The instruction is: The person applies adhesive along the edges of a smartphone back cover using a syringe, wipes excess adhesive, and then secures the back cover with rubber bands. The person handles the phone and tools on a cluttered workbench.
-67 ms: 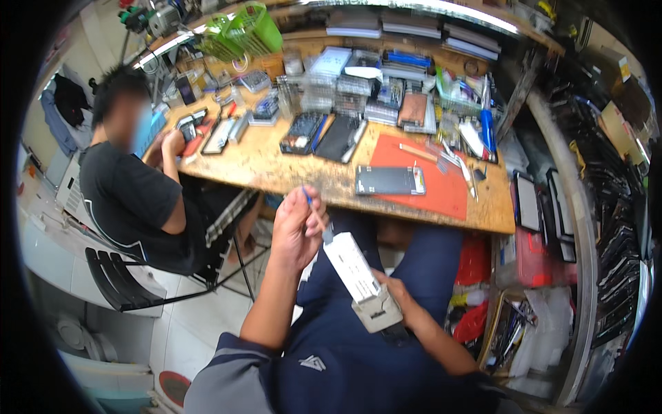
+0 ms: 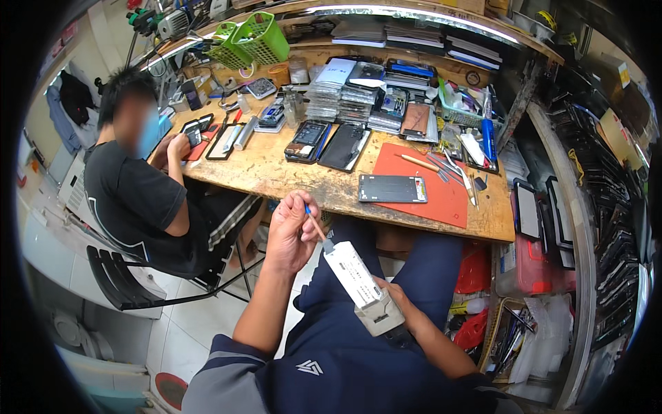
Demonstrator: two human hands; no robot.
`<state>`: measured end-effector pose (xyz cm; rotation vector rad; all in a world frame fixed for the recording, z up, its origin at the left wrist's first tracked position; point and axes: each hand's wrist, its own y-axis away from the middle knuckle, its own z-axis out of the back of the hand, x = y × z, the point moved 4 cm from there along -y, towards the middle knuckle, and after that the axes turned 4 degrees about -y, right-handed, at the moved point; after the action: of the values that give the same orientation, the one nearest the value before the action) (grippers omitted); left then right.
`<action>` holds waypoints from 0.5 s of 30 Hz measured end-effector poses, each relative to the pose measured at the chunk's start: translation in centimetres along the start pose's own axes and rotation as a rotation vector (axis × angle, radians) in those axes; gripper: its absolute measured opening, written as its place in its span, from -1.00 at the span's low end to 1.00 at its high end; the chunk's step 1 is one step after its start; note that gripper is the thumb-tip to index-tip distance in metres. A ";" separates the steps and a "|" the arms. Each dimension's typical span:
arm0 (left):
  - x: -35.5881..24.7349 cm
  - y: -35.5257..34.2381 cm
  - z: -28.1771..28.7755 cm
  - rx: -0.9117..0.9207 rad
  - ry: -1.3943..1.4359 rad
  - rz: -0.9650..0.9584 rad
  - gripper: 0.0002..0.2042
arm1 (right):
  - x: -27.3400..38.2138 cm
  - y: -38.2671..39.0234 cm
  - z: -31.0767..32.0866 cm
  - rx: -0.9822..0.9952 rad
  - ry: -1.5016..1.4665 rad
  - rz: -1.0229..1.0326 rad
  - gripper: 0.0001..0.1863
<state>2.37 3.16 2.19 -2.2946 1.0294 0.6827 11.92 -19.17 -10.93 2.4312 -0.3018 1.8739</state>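
My left hand is closed, pinching the blue end of a thin copper-coloured strip. The strip runs down to the grey tab at the top of a white rectangular piece with print on it. That piece is seated in a pale grey block, which my right hand grips from the right side, over my lap. Beyond my hands, a dark phone lies on an orange mat with slim tools behind it.
Wooden bench holds stacked phones and parts. A co-worker sits left on a black chair, hands on a device. Green baskets stand behind. At right are a wooden post, a red bin and racks of dark panels.
The whole view has shifted slightly downward in the picture and is sharper now. My hands keep their hold on the strip and the block.
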 end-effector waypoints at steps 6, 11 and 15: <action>-1.2 0.5 1.1 -0.165 -0.526 -0.113 -0.79 | 0.0 -1.3 1.6 0.005 0.227 0.190 -0.35; -3.5 1.6 8.6 -0.478 -0.825 -0.198 -0.78 | 2.2 -1.6 1.2 -0.058 0.870 0.594 -0.34; -1.7 4.6 19.4 -0.505 -1.345 0.437 -0.72 | 1.0 -1.9 1.4 -0.076 0.837 0.576 -0.35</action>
<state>-6.60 13.85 -12.13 -1.2748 0.6417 2.3818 13.85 -17.66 -10.15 1.3753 -1.0339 2.8056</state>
